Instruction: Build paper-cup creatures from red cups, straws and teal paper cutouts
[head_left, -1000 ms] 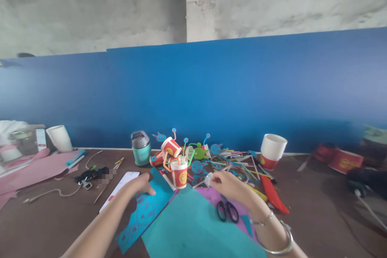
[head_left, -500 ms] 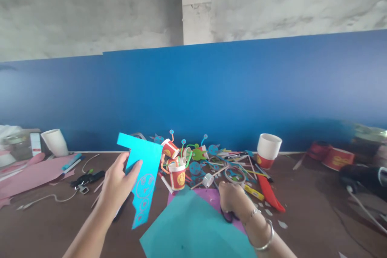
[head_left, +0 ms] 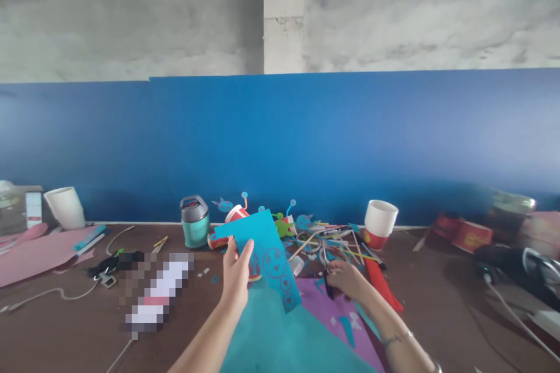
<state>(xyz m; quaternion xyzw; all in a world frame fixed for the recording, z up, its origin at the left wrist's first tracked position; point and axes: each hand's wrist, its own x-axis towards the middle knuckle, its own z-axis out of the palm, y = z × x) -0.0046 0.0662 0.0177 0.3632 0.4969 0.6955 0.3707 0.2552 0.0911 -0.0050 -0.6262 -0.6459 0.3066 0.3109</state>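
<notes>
Head view shows the left hand (head_left: 236,277) pinching a notched bright-blue paper sheet (head_left: 262,247), marked with drawn circles, between thumb and fingers above a flat teal paper sheet (head_left: 271,338). The right hand (head_left: 349,281) is curled closed around black-handled metal scissors (head_left: 329,288) over a purple paper sheet (head_left: 321,310) beside the teal one.

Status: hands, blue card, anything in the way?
Left hand holding blue card, raised, circles drawn on it. Right hand gripping scissors. Card partly hides red-and-white cup behind.
</notes>
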